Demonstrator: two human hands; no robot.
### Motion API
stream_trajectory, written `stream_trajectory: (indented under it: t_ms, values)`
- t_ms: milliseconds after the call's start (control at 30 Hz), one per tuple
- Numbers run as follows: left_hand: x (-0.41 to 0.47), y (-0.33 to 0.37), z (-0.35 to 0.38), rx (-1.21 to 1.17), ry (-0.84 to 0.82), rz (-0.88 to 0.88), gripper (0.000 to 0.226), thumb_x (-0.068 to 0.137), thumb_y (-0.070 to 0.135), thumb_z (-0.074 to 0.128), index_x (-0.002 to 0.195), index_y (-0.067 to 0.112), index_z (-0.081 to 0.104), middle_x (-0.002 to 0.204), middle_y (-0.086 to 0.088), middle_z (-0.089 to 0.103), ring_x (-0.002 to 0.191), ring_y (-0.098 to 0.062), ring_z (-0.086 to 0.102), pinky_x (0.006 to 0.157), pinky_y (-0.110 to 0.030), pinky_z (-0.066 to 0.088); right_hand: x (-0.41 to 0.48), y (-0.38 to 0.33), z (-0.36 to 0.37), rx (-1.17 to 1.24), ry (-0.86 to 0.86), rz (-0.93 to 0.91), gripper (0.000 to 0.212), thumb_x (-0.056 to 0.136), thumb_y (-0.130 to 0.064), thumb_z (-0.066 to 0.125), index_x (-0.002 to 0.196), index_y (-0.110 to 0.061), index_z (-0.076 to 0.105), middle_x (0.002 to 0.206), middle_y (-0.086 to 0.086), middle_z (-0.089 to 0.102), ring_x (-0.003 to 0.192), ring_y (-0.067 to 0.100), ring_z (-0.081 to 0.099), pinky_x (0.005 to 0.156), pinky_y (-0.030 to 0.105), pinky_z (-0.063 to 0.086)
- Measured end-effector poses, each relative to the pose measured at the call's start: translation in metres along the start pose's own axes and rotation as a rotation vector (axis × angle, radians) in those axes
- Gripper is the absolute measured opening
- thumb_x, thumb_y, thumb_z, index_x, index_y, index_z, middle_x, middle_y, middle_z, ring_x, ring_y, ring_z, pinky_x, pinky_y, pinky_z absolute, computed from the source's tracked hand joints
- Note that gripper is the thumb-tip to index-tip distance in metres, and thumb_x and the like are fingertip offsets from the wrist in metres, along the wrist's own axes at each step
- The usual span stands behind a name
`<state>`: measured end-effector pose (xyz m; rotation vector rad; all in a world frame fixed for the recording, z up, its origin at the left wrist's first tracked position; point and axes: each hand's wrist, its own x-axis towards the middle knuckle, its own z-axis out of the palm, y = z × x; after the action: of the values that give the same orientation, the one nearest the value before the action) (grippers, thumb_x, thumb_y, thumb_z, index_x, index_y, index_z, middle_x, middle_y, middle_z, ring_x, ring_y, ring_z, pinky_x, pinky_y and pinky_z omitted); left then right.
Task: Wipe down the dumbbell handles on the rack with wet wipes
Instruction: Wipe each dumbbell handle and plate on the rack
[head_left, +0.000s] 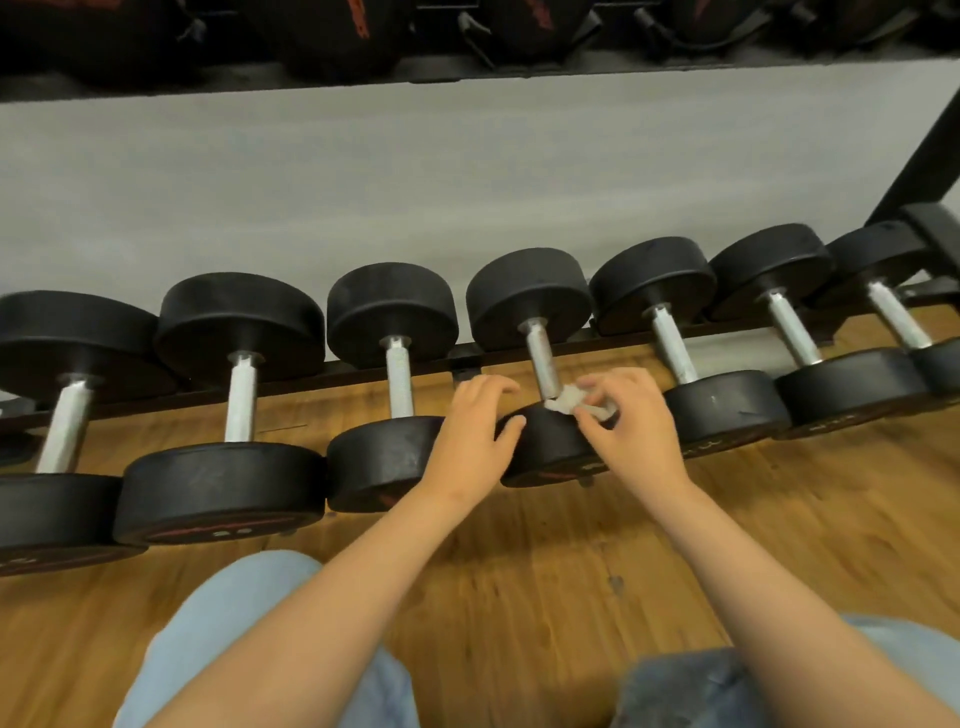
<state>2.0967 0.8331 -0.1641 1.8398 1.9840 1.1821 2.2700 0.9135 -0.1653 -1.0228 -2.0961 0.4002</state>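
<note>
Dumbbells (241, 395) with round black rubber heads and silver metal handles lay side by side on a low dark metal rack (363, 366), seven of them in view, their handles running away from the person. The fourth dumbbell (540, 358) from the left, its handle stained reddish-brown, was the one being worked on. Left of it sat three larger dumbbells. The left hand (475, 431) gripped the left edge of the fourth dumbbell's near head, its fingers curled over the top and its thumb pressed on the rubber. The right hand (634, 431) was on the right side of that same head, its fingers bent and pinching a crumpled whitish wet wipe (571, 402) against the near end of the handle, where the handle met the head. Right of the fourth dumbbell lay three smaller dumbbells. A plain grey wall (467, 182) rose behind it, and a brown wooden floor (519, 571) and knees in light blue jeans (223, 623) were in front of it.
</note>
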Motion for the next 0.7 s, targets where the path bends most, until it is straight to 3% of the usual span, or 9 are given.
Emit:
stream_trajectory:
  t_ms: [67,133,200,300,367,433,567,700]
  values:
    - [0.005,0.000,0.012,-0.055,0.002,-0.059,0.030,0.101,0.020,0.051,0.131,0.019,0.051,0.133,0.006,0.049,0.124,0.000,0.039,0.103,-0.012,0.028,-0.003,0.012,0.001,-0.093,-0.042,-0.012,0.017,0.086,-0.011,0.068,0.090,-0.024,0.058,0.119,-0.004,0.062,0.109,0.003,0.050,0.095,0.024,0.046]
    - [0.011,-0.001,0.026,-0.102,-0.006,-0.093,0.031,0.103,0.021,0.047,0.134,0.019,0.049,0.135,0.007,0.048,0.125,0.000,0.040,0.102,-0.010,0.029,-0.008,0.019,0.006,-0.111,-0.061,-0.036,0.025,0.089,-0.007,0.064,0.111,-0.019,0.062,0.123,0.000,0.061,0.111,0.010,0.056,0.096,0.024,0.046]
    - [0.018,-0.002,0.039,-0.142,-0.002,-0.119,0.032,0.104,0.023,0.044,0.135,0.019,0.048,0.133,0.010,0.047,0.119,0.006,0.037,0.093,0.000,0.028,-0.011,0.022,0.011,-0.158,-0.041,-0.139,0.041,0.090,-0.003,0.063,0.130,-0.011,0.059,0.122,0.005,0.063,0.112,0.017,0.057,0.099,0.031,0.047]
    - [0.026,-0.006,0.056,-0.193,0.040,-0.158,0.031,0.105,0.024,0.041,0.134,0.018,0.048,0.124,0.014,0.045,0.114,0.006,0.038,0.083,0.004,0.027,-0.010,0.025,0.021,-0.295,-0.058,-0.252,0.040,0.096,-0.010,0.051,0.135,-0.006,0.055,0.133,0.013,0.058,0.125,0.025,0.052,0.108,0.042,0.042]
    - [0.029,-0.012,0.067,-0.222,0.062,-0.191,0.026,0.105,0.025,0.039,0.127,0.019,0.052,0.117,0.015,0.048,0.109,0.005,0.043,0.084,0.000,0.031,-0.014,0.024,0.026,-0.340,-0.136,-0.214,0.048,0.099,-0.025,0.037,0.143,-0.007,0.045,0.149,0.011,0.044,0.141,0.022,0.034,0.120,0.036,0.021]
    - [0.029,-0.018,0.077,-0.245,0.067,-0.219,0.023,0.105,0.030,0.034,0.112,0.023,0.055,0.107,0.010,0.054,0.096,0.005,0.047,0.082,-0.007,0.037,-0.029,0.026,0.029,-0.342,-0.182,-0.190,0.056,0.099,-0.033,0.034,0.150,-0.009,0.033,0.158,0.007,0.029,0.149,0.016,0.016,0.122,0.031,0.005]
    - [0.027,-0.025,0.090,-0.238,0.153,-0.196,0.026,0.105,0.034,0.029,0.100,0.026,0.054,0.094,0.010,0.054,0.090,0.006,0.048,0.077,-0.001,0.032,-0.057,0.034,0.031,-0.381,-0.208,-0.195,0.062,0.102,-0.043,0.029,0.153,-0.007,0.025,0.160,0.010,0.022,0.151,0.017,0.009,0.123,0.034,0.002]
    - [0.029,-0.023,0.095,-0.208,0.204,-0.181,0.029,0.104,0.037,0.026,0.099,0.027,0.053,0.095,0.011,0.054,0.092,-0.004,0.048,0.081,-0.013,0.037,-0.012,0.036,0.036,-0.309,-0.105,-0.008,0.067,0.102,-0.050,0.018,0.153,-0.007,0.021,0.161,0.007,0.019,0.150,0.012,0.006,0.122,0.027,-0.004]
